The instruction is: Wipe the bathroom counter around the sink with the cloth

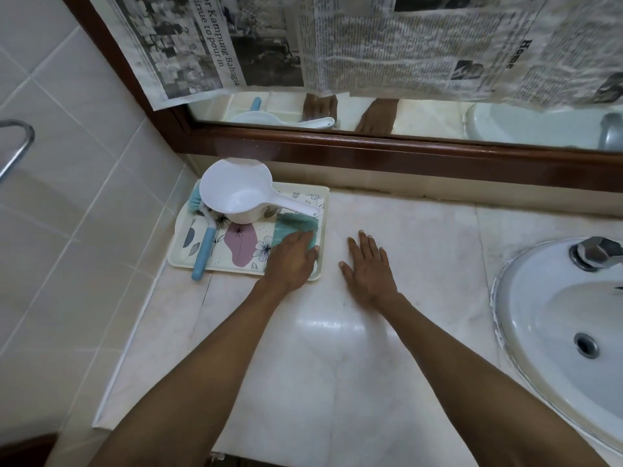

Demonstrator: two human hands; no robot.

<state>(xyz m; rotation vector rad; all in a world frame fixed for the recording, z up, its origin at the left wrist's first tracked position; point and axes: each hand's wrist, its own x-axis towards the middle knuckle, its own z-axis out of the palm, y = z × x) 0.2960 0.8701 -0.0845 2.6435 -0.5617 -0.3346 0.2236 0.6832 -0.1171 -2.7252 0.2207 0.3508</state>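
Head view: left hand (294, 261) lies flat, fingers together, on the green cloth (294, 227) in the near right corner of the tray (323, 230), not yet gripping; right hand (367, 264) rests spread and empty on the counter (337, 365). Step looks like cloth pickup; next, pinch it, lift clear of the white scoop (236, 193), and carry toward the sink (556, 332).

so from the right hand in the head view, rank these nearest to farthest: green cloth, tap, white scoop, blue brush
From the right hand, flat on the counter:
1. Green cloth, on the tray just to its left, under the left hand.
2. White scoop, at the tray's back.
3. Blue brush on the tray's far left and tap on the right: too close to call.
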